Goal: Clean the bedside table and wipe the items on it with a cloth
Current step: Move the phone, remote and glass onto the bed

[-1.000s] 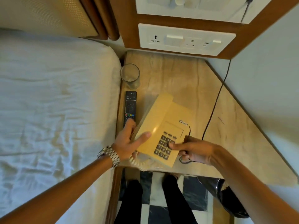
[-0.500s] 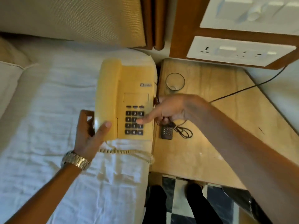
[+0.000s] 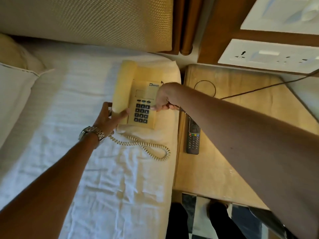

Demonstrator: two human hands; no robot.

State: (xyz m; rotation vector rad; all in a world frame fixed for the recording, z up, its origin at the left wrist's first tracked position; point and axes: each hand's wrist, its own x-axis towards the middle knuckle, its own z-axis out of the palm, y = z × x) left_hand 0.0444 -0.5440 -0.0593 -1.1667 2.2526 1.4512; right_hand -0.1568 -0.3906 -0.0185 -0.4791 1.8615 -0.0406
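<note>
A yellow corded telephone (image 3: 136, 94) rests on the white bed sheet (image 3: 69, 118), close to the mattress edge. My left hand (image 3: 108, 118) grips its left side around the handset. My right hand (image 3: 164, 99) holds its right edge, fingertips by the keypad. Its coiled cord (image 3: 146, 145) trails over the sheet. To the right is the wooden bedside table (image 3: 215, 169). A black remote control (image 3: 193, 137) lies along its left edge. A clear drinking glass (image 3: 205, 88) stands behind my right forearm. No cloth is in view.
A thin black cable (image 3: 259, 88) runs from the wall across the table's back toward the phone. A white socket panel (image 3: 269, 57) is on the wall above. A pillow (image 3: 15, 94) lies at left, the padded headboard (image 3: 86, 19) behind. My legs stand on a checkered floor (image 3: 196, 219).
Both hands carried the telephone from the bedside table leftward onto the bed, where it now lies flat. The view swung left with it.
</note>
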